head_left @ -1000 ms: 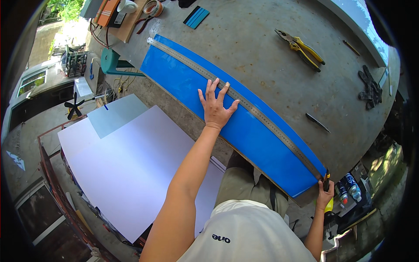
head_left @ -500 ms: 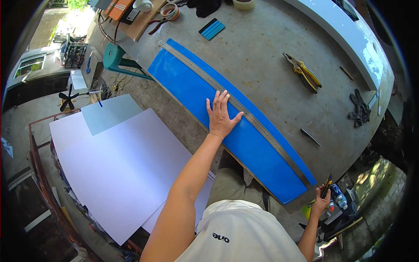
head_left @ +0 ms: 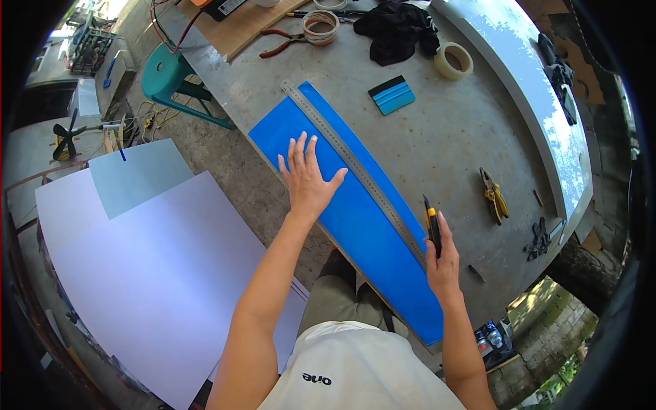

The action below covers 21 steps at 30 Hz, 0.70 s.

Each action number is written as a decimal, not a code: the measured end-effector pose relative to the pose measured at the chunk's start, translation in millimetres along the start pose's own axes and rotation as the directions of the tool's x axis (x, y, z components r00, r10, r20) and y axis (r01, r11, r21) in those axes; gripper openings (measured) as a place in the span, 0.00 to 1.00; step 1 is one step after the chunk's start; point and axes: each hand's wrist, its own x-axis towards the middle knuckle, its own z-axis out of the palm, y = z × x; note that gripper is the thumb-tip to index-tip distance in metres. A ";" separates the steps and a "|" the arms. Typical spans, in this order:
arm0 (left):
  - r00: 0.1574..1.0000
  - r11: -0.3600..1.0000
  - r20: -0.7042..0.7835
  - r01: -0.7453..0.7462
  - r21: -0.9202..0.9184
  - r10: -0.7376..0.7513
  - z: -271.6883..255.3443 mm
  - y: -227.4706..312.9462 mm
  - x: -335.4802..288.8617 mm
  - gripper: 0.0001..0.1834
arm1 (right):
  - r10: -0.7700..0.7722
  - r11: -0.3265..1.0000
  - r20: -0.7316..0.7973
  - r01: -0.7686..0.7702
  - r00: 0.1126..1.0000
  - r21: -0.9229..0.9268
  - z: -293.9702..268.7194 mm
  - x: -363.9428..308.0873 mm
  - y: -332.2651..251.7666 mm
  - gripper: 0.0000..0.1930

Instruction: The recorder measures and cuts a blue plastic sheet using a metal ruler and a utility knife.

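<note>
A long blue sheet [head_left: 378,235] lies slantwise along the near edge of the table. On it, near its far long edge, rests a steel ruler [head_left: 357,170]. My left hand [head_left: 309,181] is spread over the blue sheet, beside the ruler and holding nothing; I cannot tell if it touches the sheet. A black and yellow utility knife [head_left: 432,217] is in my right hand [head_left: 444,263], its tip pointing away from me. That hand is by the ruler's near right end, at the sheet's far edge.
Beyond the sheet, the grey table [head_left: 437,154] holds a squeegee [head_left: 391,95], yellow-handled pliers [head_left: 493,198], a tape roll [head_left: 454,61], a black cloth [head_left: 398,31] and a black glove [head_left: 538,239]. A pen [head_left: 477,274] lies right of my right hand. Large white sheets [head_left: 157,273] occupy the left.
My left hand has lifted off the ruler and shifted left. My right hand has brought the knife from beyond the table's right edge to beside the ruler. The view has shifted too.
</note>
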 end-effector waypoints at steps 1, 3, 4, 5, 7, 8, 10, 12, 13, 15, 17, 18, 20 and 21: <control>1.000 1.000 0.002 0.012 -0.014 -0.012 -2.1 -8.9 17.3 0.52 | -0.046 0.999 0.038 0.046 0.998 -0.003 15.2 27.0 -18.6 0.30; 0.999 0.999 0.036 0.022 0.038 -0.023 -4.3 -23.7 45.4 0.59 | -0.161 0.987 0.056 0.160 0.985 0.026 48.3 78.1 -50.6 0.33; 0.999 0.999 0.040 0.028 0.020 -0.029 -5.0 -23.7 55.3 0.59 | -0.173 0.985 0.085 0.173 0.981 0.001 61.2 101.1 -62.8 0.33; 0.998 0.999 0.055 0.025 0.023 -0.026 -7.0 -23.5 64.6 0.61 | -0.185 0.982 0.115 0.189 0.976 -0.019 74.7 123.2 -72.7 0.34; 0.997 0.999 0.077 0.029 0.017 -0.030 -6.0 -24.4 76.4 0.62 | -0.200 0.976 0.153 0.210 0.968 -0.055 103.9 162.5 -85.9 0.34; 0.996 1.000 0.090 0.026 -0.006 -0.025 -5.8 -24.3 80.0 0.63 | -0.218 0.969 0.182 0.235 0.959 -0.079 115.6 179.6 -92.0 0.34; 0.994 0.999 0.105 0.032 -0.030 -0.029 -4.6 -27.0 83.8 0.63 | -0.253 0.960 0.196 0.272 0.947 -0.073 137.7 208.6 -103.3 0.33; 0.996 0.999 0.091 0.029 -0.044 -0.025 -3.2 -27.4 86.1 0.61 | -0.288 0.949 0.208 0.307 0.935 -0.065 153.1 228.7 -109.4 0.33; 0.995 0.998 0.095 0.035 -0.052 -0.030 -2.8 -27.3 87.0 0.61 | -0.292 0.945 0.225 0.317 0.930 -0.082 158.8 236.5 -110.5 0.33; 0.997 0.998 0.067 0.040 -0.056 -0.037 -3.1 -26.6 87.1 0.57 | -0.292 0.940 0.251 0.325 0.923 -0.103 167.3 245.4 -112.4 0.33; 0.996 0.997 0.080 0.053 -0.054 -0.049 -4.3 -25.2 86.8 0.55 | -0.293 0.935 0.259 0.332 0.920 -0.121 173.1 250.3 -114.2 0.33; 0.995 0.997 0.086 0.056 -0.046 -0.052 -4.9 -24.7 87.9 0.54 | -0.292 0.935 0.267 0.333 0.919 -0.125 175.8 252.1 -114.5 0.33; 0.993 0.996 0.092 0.074 -0.055 -0.069 -5.9 -23.3 88.9 0.53 | -0.268 0.938 0.268 0.314 0.926 -0.147 179.3 253.0 -114.3 0.34; 0.992 0.995 0.097 0.084 -0.062 -0.078 -6.6 -21.7 89.4 0.53 | -0.264 0.937 0.273 0.313 0.925 -0.153 179.1 254.1 -114.5 0.34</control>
